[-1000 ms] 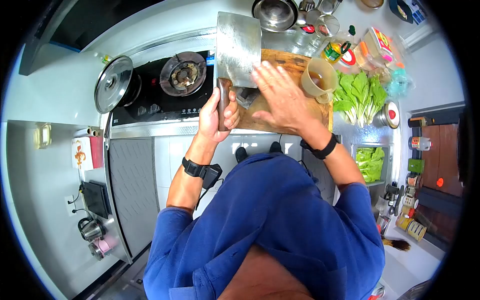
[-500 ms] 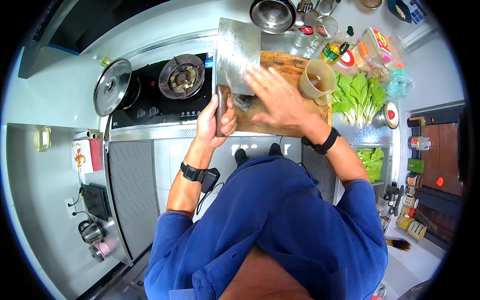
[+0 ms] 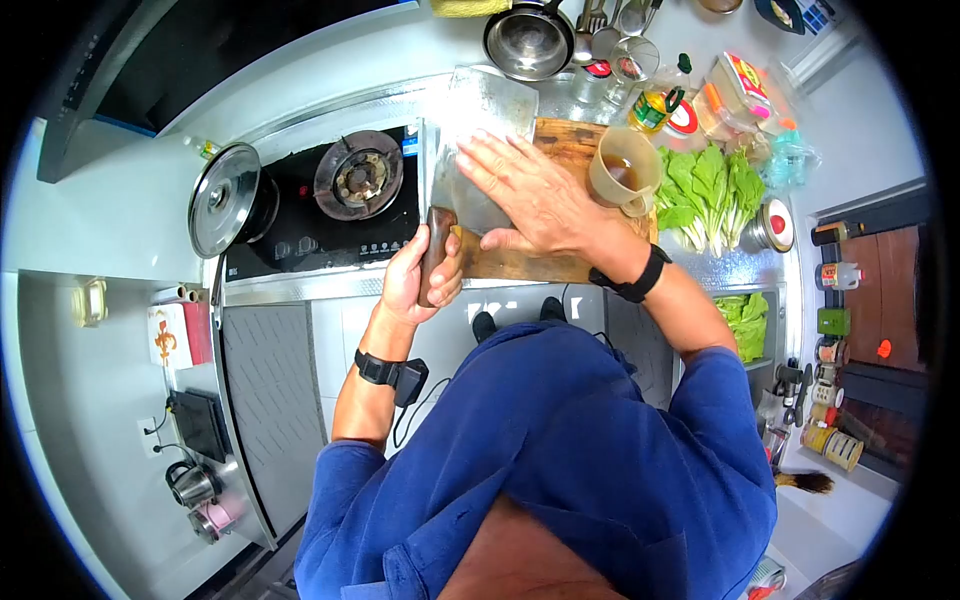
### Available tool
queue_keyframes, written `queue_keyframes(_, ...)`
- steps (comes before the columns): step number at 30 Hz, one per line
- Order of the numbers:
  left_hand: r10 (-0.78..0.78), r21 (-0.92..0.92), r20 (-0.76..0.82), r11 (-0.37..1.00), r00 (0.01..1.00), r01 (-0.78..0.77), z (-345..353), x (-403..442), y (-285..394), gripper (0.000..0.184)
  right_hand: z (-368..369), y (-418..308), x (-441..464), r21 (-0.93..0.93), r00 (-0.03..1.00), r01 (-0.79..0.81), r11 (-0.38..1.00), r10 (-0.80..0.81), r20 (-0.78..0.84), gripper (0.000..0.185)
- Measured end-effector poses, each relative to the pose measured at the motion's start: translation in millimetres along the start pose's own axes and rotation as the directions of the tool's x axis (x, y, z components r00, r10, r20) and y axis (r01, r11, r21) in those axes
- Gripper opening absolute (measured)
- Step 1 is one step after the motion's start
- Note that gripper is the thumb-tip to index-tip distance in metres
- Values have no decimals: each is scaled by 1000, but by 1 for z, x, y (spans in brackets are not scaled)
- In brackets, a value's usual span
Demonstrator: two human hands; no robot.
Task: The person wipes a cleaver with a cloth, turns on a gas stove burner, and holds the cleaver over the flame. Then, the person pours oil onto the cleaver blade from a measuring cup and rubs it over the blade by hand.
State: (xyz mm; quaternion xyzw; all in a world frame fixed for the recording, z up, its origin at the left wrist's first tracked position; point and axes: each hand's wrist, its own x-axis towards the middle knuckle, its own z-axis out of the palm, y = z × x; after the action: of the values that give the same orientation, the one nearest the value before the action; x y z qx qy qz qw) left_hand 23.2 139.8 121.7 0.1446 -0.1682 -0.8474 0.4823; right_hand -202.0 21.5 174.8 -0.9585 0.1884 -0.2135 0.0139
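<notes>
The left hand [image 3: 408,278] grips the cleaver [image 3: 492,105] at the cutting board's [image 3: 572,141] left end, the right hand [image 3: 548,207] spreads open fingers across its blade, and shifting it calls for steady control.

A kitchen, with stove [image 3: 300,215] and greens [image 3: 707,193]

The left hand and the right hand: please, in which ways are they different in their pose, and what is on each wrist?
The left hand is closed around the dark brown wooden cleaver handle, while the right hand is open, its back to the camera, over the broad grey metal blade. The left wrist has a black strap with a boxy black device; the right has only a black band. Both hands are bare.
</notes>
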Motion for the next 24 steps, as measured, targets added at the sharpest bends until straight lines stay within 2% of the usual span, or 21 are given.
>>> queue_keyframes(1,-16,-17,25,1000,1000,16,1,-2,0,45,0,5,-2,-1,1000,-2,1000,2,0,95)
queue_keyframes(5,1,-89,-10,996,1000,-2,-12,-10,-1,46,5,79,-32,-170,936,-353,920,343,-82,84)
queue_keyframes(6,7,-115,-3,993,1000,-8,-15,-12,0,46,0,90,-44,-171,937,-350,921,342,-78,84)
queue_keyframes(8,34,-91,-8,995,999,-35,-15,-14,4,47,-14,103,-48,-260,903,-427,866,390,-182,84)
queue_keyframes(13,21,-101,-42,995,999,-26,-12,-15,7,47,-29,63,-27,-183,929,-340,922,300,-216,88)
queue_keyframes(15,27,-95,-31,995,999,-30,-13,-14,8,47,-16,40,-20,-194,974,-208,959,184,-131,93)
queue_keyframes(17,22,-105,-12,994,1000,-23,-10,-11,7,46,-5,4,-10,-66,994,-110,992,111,12,94)
queue_keyframes(18,17,-107,-14,994,1000,-19,-7,-9,7,46,3,-9,-9,-65,992,-83,994,89,94,96)
queue_keyframes(19,18,-108,-13,994,1000,-20,-6,-8,7,46,7,-6,-10,-66,992,-82,995,88,95,96)
queue_keyframes(21,20,-17,-46,1000,999,-20,-5,-9,6,47,13,12,-12,-13,990,-139,990,138,-22,90)
queue_keyframes(22,24,-22,-50,999,998,-25,-7,-12,5,47,20,39,-17,-69,977,-211,975,209,-35,83)
queue_keyframes(23,23,26,-103,999,994,-20,-10,-15,5,46,17,57,-20,-81,938,-347,934,346,-26,83)
queue_keyframes(24,28,73,-153,997,988,-17,-11,-15,6,46,8,64,-25,-87,924,-381,921,375,-76,83)
